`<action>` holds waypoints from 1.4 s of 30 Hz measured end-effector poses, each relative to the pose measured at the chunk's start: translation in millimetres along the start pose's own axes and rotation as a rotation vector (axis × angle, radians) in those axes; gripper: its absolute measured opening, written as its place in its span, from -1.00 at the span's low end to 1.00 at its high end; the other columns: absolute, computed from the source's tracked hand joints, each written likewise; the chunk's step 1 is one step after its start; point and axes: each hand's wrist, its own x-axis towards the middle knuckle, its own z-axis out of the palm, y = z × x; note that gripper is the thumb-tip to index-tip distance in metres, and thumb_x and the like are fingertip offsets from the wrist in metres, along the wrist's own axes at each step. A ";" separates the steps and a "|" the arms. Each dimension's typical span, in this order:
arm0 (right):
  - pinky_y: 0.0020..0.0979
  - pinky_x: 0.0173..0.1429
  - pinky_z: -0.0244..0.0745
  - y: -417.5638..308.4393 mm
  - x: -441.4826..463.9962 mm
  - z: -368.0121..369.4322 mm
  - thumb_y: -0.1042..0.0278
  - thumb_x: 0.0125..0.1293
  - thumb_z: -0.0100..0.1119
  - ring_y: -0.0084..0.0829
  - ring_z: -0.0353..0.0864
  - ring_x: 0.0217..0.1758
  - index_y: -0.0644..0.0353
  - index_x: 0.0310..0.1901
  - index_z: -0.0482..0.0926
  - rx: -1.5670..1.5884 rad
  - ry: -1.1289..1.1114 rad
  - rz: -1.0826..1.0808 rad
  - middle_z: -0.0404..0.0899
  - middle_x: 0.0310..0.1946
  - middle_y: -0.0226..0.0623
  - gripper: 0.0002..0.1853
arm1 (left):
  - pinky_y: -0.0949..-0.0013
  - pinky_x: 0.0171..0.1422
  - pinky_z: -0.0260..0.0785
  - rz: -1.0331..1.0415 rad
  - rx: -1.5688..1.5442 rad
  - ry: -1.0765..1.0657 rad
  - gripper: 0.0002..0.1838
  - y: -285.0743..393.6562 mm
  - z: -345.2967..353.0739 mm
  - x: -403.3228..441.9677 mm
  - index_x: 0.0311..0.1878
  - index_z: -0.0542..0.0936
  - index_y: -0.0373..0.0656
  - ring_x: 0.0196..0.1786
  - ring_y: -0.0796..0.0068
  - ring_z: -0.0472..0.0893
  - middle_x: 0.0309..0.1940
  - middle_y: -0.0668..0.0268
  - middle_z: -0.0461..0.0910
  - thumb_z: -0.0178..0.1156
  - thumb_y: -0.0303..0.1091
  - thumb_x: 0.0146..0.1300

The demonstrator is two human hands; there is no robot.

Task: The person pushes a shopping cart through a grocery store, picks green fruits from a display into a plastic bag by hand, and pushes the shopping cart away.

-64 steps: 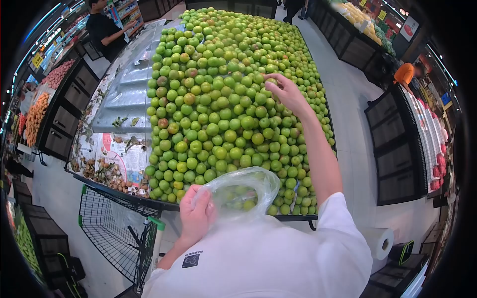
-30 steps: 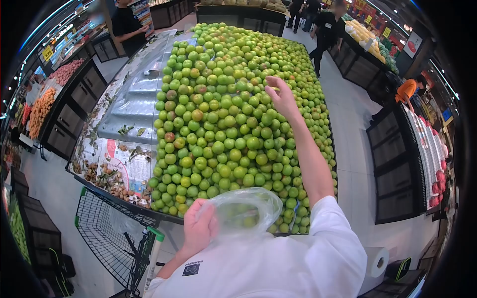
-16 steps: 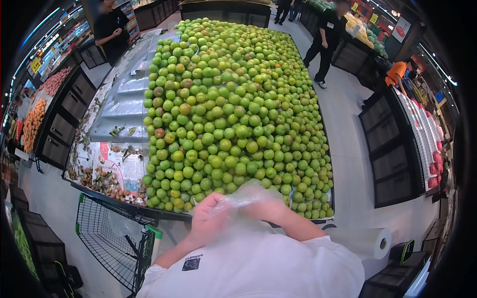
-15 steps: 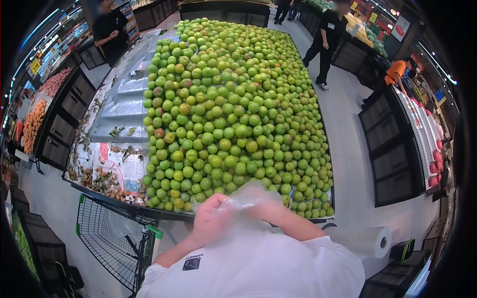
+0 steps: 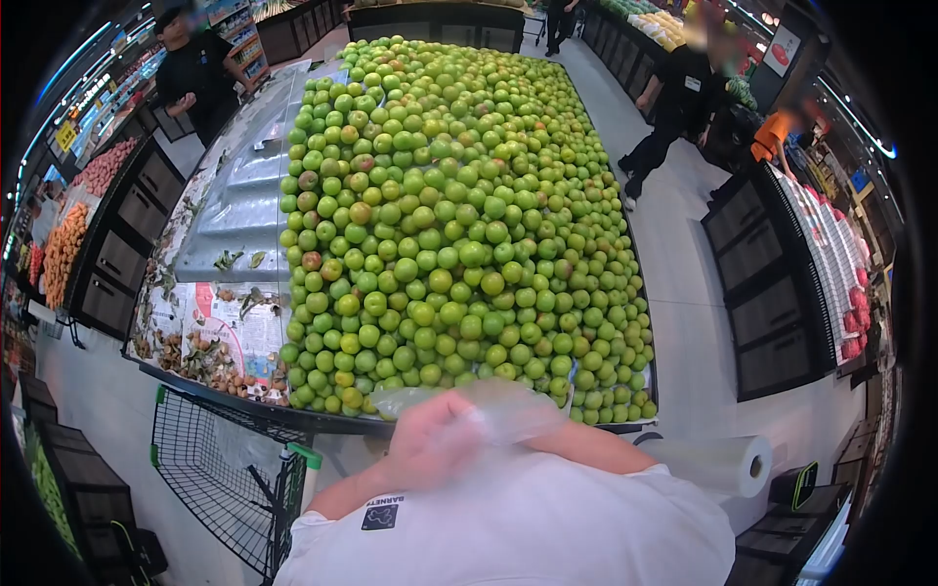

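Note:
In front of my chest, at the near edge of the fruit stand, my left hand [image 5: 428, 444] is closed on a clear, thin plastic bag [image 5: 396, 400]. Part of the bag sticks out to the left above that hand. My right hand [image 5: 523, 422] is at the bag's other side, blurred behind the film, and seems to grip it too; its fingers do not show sharply. Just beyond both hands lies a large heap of round green fruit [image 5: 449, 225], some with a reddish blush. Both hands are apart from the fruit.
A shopping cart [image 5: 215, 479] stands at the left, and a roll of clear bags [image 5: 718, 466] at the right. Newspaper [image 5: 244, 322] with dry leaves covers the stand's left part. Workers in black [image 5: 200, 78] [image 5: 674, 98] and a person in orange [image 5: 772, 135] are around.
My hands have come slightly lower and nearer my body, with the bag blurring between them. The worker at the right has stepped nearer the stand; the one at the left has shifted.

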 end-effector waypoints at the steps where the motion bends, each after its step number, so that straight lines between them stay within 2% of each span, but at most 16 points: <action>1: -0.16 -0.25 0.49 -2.8 -0.7 0.0 0.30 0.23 0.30 -0.11 0.62 -0.36 0.18 -0.26 0.62 0.011 -0.026 0.031 0.62 -0.44 -0.16 -0.85 | 0.54 -0.57 0.11 0.072 0.139 -0.045 -0.91 1.7 -0.6 0.4 -0.18 0.43 -0.21 -0.62 0.73 0.35 -0.56 0.39 0.48 0.08 -0.46 0.51; 11: -0.16 -0.19 0.51 -52.4 14.7 -24.3 0.29 0.25 0.28 -0.11 0.64 -0.28 0.17 -0.18 0.62 -0.221 -0.295 0.308 0.64 -0.36 -0.15 -0.82 | 0.56 -0.58 0.10 0.049 -0.038 -0.019 -0.84 1.7 2.6 -6.4 -0.20 0.45 -0.22 -0.62 0.75 0.36 -0.52 0.39 0.52 0.14 -0.36 0.51; 13: -0.16 -0.18 0.51 -58.1 20.8 -27.2 0.28 0.25 0.28 -0.10 0.64 -0.27 0.16 -0.16 0.61 -0.275 -0.365 0.350 0.64 -0.35 -0.14 -0.81 | 0.58 -0.13 0.36 -0.057 -0.264 -0.059 -0.96 -4.3 -5.2 -12.7 -0.09 0.48 -0.22 -0.21 0.75 0.49 -0.21 0.43 0.59 0.10 -0.50 0.47; 14: -0.16 -0.18 0.51 -61.1 24.0 -28.8 0.28 0.26 0.28 -0.10 0.64 -0.26 0.16 -0.15 0.61 -0.301 -0.402 0.374 0.65 -0.34 -0.14 -0.80 | 0.58 -0.13 0.36 -0.059 -0.265 -0.059 -0.96 -7.3 -5.7 -15.0 -0.09 0.48 -0.22 -0.21 0.75 0.49 -0.21 0.43 0.59 0.10 -0.50 0.47; 20: -0.16 -0.15 0.52 -69.9 38.8 -30.7 0.27 0.27 0.27 -0.10 0.65 -0.21 0.16 -0.10 0.61 -0.367 -0.564 0.469 0.66 -0.29 -0.13 -0.77 | 0.61 -0.22 0.32 0.007 -0.119 0.111 -0.95 -10.2 -5.9 -15.1 -0.10 0.48 -0.21 -0.28 0.79 0.47 -0.21 0.41 0.59 0.06 -0.46 0.52; 22: -0.15 -0.14 0.52 -72.0 37.3 -35.4 0.27 0.27 0.26 -0.10 0.65 -0.21 0.15 -0.09 0.61 -0.362 -0.580 0.476 0.66 -0.29 -0.13 -0.77 | 0.58 -0.63 0.03 0.047 -0.124 0.326 -0.86 -9.2 -3.1 -11.2 -0.17 0.44 -0.19 -0.68 0.76 0.24 -0.62 0.47 0.40 0.14 -0.35 0.50; 24: -0.17 -0.07 0.54 -71.5 26.3 -41.1 0.28 0.32 0.22 -0.07 0.65 -0.09 0.15 0.04 0.58 -0.285 -0.345 0.203 0.66 -0.11 -0.10 -0.70 | 0.58 -0.63 0.01 0.069 -0.140 0.372 -0.87 -17.9 -12.7 -12.9 -0.17 0.44 -0.19 -0.69 0.76 0.22 -0.63 0.47 0.37 0.12 -0.36 0.50; 25: -0.17 -0.07 0.54 -69.8 22.4 -45.2 0.28 0.32 0.22 -0.07 0.65 -0.09 0.15 0.04 0.58 -0.279 -0.346 0.206 0.66 -0.11 -0.10 -0.70 | 0.58 -0.64 -0.01 0.095 -0.155 0.418 -0.89 -20.9 -18.2 -15.3 -0.17 0.43 -0.18 -0.69 0.76 0.19 -0.64 0.48 0.34 0.11 -0.38 0.50; 27: -0.26 -0.08 0.55 -63.9 18.4 -60.0 0.28 0.35 0.20 -0.15 0.66 -0.14 0.15 0.15 0.53 0.055 -0.351 -0.058 0.66 -0.08 -0.14 -0.64 | 0.57 -0.65 -0.02 0.071 -0.147 0.477 -0.89 -20.1 -24.7 -20.5 -0.18 0.43 -0.17 -0.69 0.76 0.18 -0.65 0.49 0.32 0.09 -0.39 0.50; 28: -0.26 -0.08 0.55 -65.4 17.3 -71.7 0.28 0.35 0.20 -0.15 0.66 -0.14 0.15 0.15 0.53 0.062 -0.355 -0.056 0.66 -0.08 -0.14 -0.64 | 0.57 -0.66 -0.03 0.051 -0.140 0.536 -0.90 -18.7 -27.2 -23.1 -0.19 0.42 -0.16 -0.69 0.76 0.17 -0.65 0.50 0.29 0.07 -0.40 0.50; 30: -0.34 -0.08 0.55 -67.9 16.0 -99.5 0.28 0.37 0.19 -0.33 0.64 -0.20 0.14 0.22 0.50 0.416 -0.368 -0.094 0.65 -0.15 -0.26 -0.59 | 0.58 -0.66 -0.04 0.032 -0.133 0.580 -0.89 -19.8 -35.5 -26.9 -0.21 0.41 -0.15 -0.69 0.77 0.16 -0.65 0.51 0.27 0.05 -0.40 0.50; 35: -0.61 -0.38 0.39 -19.6 13.5 -125.3 0.18 0.50 0.09 -0.65 0.53 -0.33 0.19 0.26 0.44 1.010 0.016 0.094 0.62 -0.17 -0.29 -0.59 | 0.61 -0.64 -0.08 -0.049 -0.221 0.672 -0.91 -16.8 -41.4 -38.3 -0.21 0.43 -0.17 -0.64 0.80 0.16 -0.60 0.54 0.28 0.04 -0.44 0.49; 37: -0.62 -0.37 0.37 -4.2 32.5 -126.6 0.16 0.52 0.09 -0.67 0.53 -0.31 0.17 0.24 0.46 0.983 0.131 0.178 0.62 -0.17 -0.34 -0.61 | 0.60 -0.66 -0.09 -0.045 -0.231 0.693 -0.90 -19.1 -42.7 -40.9 -0.22 0.43 -0.16 -0.64 0.80 0.15 -0.60 0.53 0.27 0.04 -0.42 0.49; 39: -0.54 -0.28 0.46 13.6 54.0 -121.5 0.15 0.51 0.12 -0.57 0.56 -0.31 0.14 0.24 0.46 0.371 0.262 0.403 0.64 -0.17 -0.28 -0.61 | 0.61 -0.63 -0.07 -0.052 -0.239 0.708 -0.89 -18.5 -41.8 -41.5 -0.23 0.43 -0.15 -0.64 0.80 0.16 -0.59 0.54 0.28 0.05 -0.41 0.49; 40: -0.54 -0.28 0.46 25.5 64.3 -115.3 0.15 0.51 0.12 -0.57 0.56 -0.31 0.14 0.24 0.46 0.369 0.260 0.400 0.64 -0.17 -0.28 -0.61 | 0.61 -0.63 -0.07 -0.048 -0.239 0.710 -0.89 -19.0 -41.3 -42.2 -0.23 0.43 -0.15 -0.64 0.80 0.16 -0.59 0.54 0.28 0.05 -0.41 0.49; 42: -0.50 -0.19 0.44 43.4 86.4 -102.4 0.22 0.48 0.17 -0.52 0.51 -0.27 0.11 0.22 0.47 -0.044 0.294 0.202 0.58 -0.21 -0.30 -0.65 | 0.61 -0.60 -0.05 -0.064 -0.229 0.712 -0.90 -19.7 -40.4 -41.6 -0.23 0.44 -0.14 -0.62 0.80 0.18 -0.59 0.55 0.29 0.06 -0.40 0.49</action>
